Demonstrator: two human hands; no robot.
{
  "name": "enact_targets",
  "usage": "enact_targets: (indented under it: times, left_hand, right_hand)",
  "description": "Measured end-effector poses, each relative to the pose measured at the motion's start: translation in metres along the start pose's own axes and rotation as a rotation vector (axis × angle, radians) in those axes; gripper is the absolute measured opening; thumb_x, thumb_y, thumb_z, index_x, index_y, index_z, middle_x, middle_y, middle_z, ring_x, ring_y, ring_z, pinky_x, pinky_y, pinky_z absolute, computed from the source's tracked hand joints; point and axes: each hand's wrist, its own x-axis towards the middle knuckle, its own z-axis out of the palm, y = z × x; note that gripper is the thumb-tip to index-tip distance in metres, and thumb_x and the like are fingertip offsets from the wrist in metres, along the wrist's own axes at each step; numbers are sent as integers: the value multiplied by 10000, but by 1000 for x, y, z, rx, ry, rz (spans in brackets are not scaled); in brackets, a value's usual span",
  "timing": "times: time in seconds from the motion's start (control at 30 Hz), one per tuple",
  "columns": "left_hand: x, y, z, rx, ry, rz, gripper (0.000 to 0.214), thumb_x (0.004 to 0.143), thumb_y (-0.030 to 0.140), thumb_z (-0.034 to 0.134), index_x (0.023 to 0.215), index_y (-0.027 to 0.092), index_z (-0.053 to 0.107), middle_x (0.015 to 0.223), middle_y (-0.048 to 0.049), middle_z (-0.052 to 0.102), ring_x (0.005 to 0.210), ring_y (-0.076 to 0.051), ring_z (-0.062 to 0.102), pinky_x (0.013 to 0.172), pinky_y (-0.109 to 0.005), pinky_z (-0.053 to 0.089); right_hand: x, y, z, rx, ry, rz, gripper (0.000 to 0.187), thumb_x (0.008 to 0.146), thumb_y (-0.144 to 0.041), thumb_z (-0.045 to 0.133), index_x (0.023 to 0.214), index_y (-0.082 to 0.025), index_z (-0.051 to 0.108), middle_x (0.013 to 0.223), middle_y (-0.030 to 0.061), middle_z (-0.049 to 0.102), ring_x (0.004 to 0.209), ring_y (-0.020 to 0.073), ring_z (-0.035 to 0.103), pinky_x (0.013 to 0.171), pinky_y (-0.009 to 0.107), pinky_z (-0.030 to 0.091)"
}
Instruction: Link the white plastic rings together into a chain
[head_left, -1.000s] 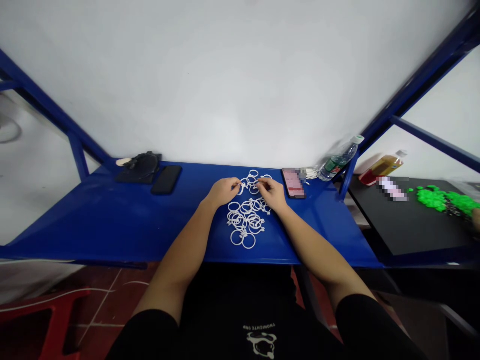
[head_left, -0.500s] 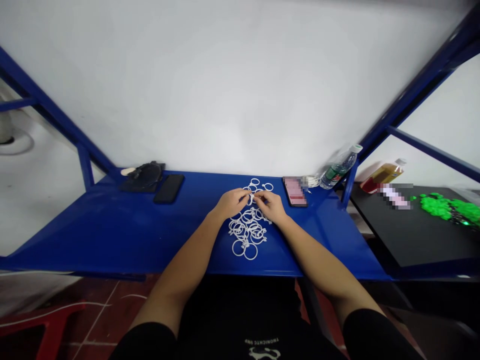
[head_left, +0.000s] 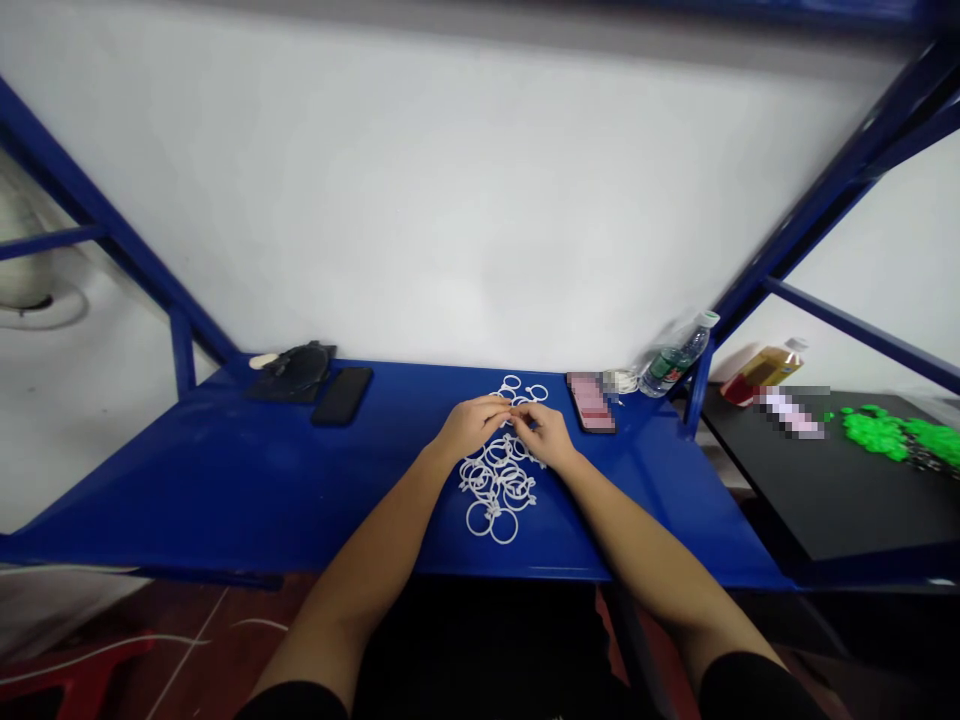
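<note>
A heap of white plastic rings (head_left: 498, 480) lies in the middle of the blue table (head_left: 225, 480). A few more loose white rings (head_left: 525, 388) sit just behind my hands. My left hand (head_left: 471, 424) and my right hand (head_left: 549, 434) meet fingertip to fingertip above the far end of the heap. Both hands are closed in a pinch on a white ring piece between them. The piece itself is mostly hidden by my fingers.
A black phone (head_left: 343, 396) and a dark pouch (head_left: 294, 370) lie at the back left. A pink phone (head_left: 592, 402) and a tilted water bottle (head_left: 673, 356) are at the back right. A black table (head_left: 825, 490) to the right carries green parts (head_left: 896, 436).
My hands have drawn closer together until the fingertips touch. The camera has tilted up, so the table sits lower in the picture.
</note>
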Motion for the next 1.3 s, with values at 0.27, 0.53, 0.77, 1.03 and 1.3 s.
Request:
enact_targets:
  times: [0.27, 0.53, 0.77, 1.03, 1.3]
  left_hand:
    - [2, 6, -1, -38, 42, -54, 184, 1010, 268, 623, 974, 224, 798, 1089, -42, 798, 1036, -192, 751, 964, -324, 594]
    - [4, 7, 1, -122, 60, -46, 228, 997, 276, 648, 1166, 217, 791, 1212, -69, 781, 1138, -216, 740, 1046, -373, 594]
    - [2, 2, 2, -28, 121, -4, 204, 993, 249, 645, 1118, 227, 805, 1250, -75, 763, 1144, -215, 735, 1030, -390, 607]
    - [4, 3, 8, -50, 157, 5, 152, 981, 249, 673, 1033, 238, 816, 1125, -53, 808, 1049, -212, 773, 980, -377, 618]
    - [2, 4, 5, 53, 202, 10, 198, 1016, 290, 620, 1035, 241, 811, 1114, -70, 772, 1045, -196, 733, 956, -349, 590]
  right_hand:
    - [2, -6, 1, 135, 32, 99, 168, 953, -351, 650, 919, -220, 751, 773, 26, 750, 649, 168, 665, 635, 280, 533]
    - [3, -2, 4, 281, 85, 210, 235, 941, -411, 672, 993, -214, 788, 721, 20, 736, 613, 162, 651, 610, 282, 538]
    - [3, -2, 4, 323, 92, 206, 232, 907, -420, 709, 978, -219, 800, 755, 34, 746, 622, 164, 645, 625, 295, 534]
    - [6, -8, 2, 373, 82, 261, 270, 896, -472, 723, 906, -205, 762, 704, 20, 710, 614, 163, 634, 619, 288, 529]
    - [6, -6, 5, 391, 80, 287, 252, 910, -463, 702, 938, -215, 740, 763, 36, 737, 676, 187, 673, 654, 307, 559]
